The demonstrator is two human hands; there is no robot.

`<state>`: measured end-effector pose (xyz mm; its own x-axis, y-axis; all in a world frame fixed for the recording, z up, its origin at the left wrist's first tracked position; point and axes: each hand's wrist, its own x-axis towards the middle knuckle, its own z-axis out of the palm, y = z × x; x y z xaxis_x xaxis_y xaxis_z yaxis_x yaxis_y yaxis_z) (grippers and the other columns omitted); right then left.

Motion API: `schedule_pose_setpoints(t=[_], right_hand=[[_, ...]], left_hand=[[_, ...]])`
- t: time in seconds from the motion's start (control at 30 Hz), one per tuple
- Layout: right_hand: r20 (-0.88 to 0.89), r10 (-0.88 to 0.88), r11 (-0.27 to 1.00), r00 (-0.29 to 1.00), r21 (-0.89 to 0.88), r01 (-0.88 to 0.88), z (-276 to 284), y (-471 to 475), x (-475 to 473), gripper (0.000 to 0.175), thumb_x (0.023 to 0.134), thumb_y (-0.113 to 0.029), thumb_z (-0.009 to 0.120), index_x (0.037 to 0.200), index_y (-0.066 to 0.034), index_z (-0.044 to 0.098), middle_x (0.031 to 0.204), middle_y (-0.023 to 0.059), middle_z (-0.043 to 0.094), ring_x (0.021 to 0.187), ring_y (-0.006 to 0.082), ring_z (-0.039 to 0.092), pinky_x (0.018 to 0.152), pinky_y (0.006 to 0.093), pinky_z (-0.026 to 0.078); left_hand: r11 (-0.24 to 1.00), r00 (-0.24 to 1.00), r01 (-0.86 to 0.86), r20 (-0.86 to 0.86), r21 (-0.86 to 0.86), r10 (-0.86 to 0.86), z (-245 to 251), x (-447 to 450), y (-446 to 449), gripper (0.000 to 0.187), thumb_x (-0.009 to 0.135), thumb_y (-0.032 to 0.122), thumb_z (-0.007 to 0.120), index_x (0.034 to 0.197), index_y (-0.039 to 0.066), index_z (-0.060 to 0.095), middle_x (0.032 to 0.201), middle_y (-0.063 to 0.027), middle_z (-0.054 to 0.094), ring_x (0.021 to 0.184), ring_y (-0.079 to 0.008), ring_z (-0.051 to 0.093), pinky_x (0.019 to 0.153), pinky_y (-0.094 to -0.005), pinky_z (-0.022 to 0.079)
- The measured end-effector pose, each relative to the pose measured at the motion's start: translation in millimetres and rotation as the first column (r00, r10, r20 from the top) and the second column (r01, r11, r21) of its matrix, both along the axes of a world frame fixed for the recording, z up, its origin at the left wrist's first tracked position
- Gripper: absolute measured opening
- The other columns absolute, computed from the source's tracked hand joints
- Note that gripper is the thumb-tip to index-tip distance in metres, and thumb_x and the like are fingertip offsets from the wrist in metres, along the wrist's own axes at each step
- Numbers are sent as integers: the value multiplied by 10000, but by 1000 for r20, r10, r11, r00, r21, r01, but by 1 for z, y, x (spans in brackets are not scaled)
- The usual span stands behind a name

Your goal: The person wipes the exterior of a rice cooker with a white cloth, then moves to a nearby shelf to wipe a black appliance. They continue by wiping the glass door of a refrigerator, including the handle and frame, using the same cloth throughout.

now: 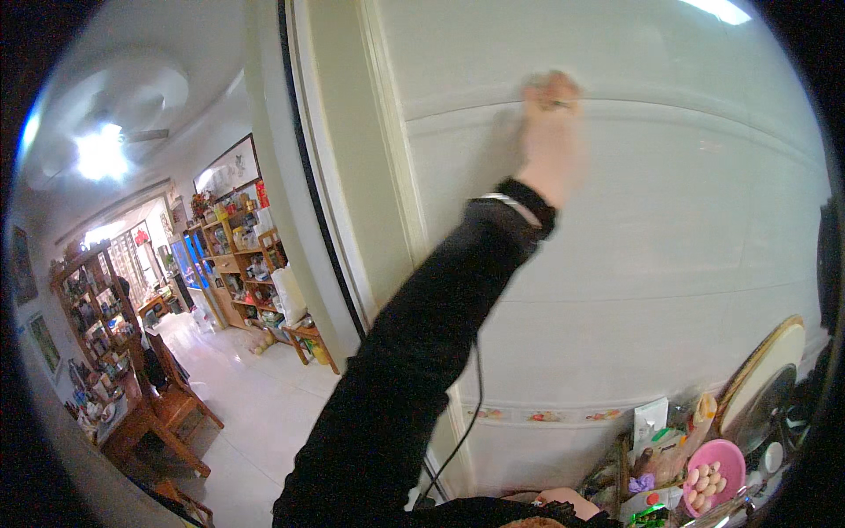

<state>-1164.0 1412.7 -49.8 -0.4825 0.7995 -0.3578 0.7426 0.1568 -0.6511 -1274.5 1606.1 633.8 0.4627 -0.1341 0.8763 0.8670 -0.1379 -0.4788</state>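
My left hand (pixel 553 129), blurred, is raised against or close to the pale tiled wall (pixel 660 218). A tan or brownish patch shows at its fingers; whether it holds something there cannot be told. The arm wears a black sleeve (pixel 422 336) with a light band near the cuff. My right hand (pixel 571 503) is low at the bottom edge, partly hidden by dark sleeve, its fingers not visible. A thin black cable (pixel 476 396) hangs beside the raised arm.
At lower right stand a pink bowl of eggs (pixel 743 465), bagged goods (pixel 667 455), a round board (pixel 752 369) and a dark round lid (pixel 769 402). A door frame (pixel 389 152) stands left of the wall. Beyond it are a wooden chair (pixel 175 406), a table (pixel 122 429) and shelves (pixel 228 264).
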Motion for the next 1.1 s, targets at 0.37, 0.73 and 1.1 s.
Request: schedule_pose_setpoints(t=[0.37, 0.73, 1.1], right_hand=[[-354, -261, 955, 898, 39, 292, 63, -109, 32, 369, 891, -326, 582, 1130, -47, 617, 1037, 130, 663, 948, 312, 627, 820, 386, 471], [155, -301, 940, 941, 215, 265, 98, -114, 18, 384, 894, -428, 552, 1033, -84, 655, 872, 179, 671, 828, 372, 644, 725, 450, 506], [117, -445, 894, 888, 120, 432, 67, -190, -11, 333, 838, -379, 608, 1010, -99, 666, 927, 166, 679, 863, 376, 642, 741, 465, 508]], left_hand=[[941, 893, 199, 445, -274, -59, 13, -77, 25, 918, 907, 521, 524, 1413, -164, 181, 1489, -327, 220, 1421, -390, 185, 1168, -460, 120], [825, 867, 489, 55, -285, -495, -68, 3, -7, 909, 891, 534, 550, 1432, -116, 219, 1517, -323, 129, 1428, -423, 133, 1171, -482, 120], [877, 898, 358, -138, -321, -417, -221, -48, -5, 442, 837, 296, 678, 1192, 42, 610, 1323, -150, 548, 1223, -325, 514, 1017, -432, 405]])
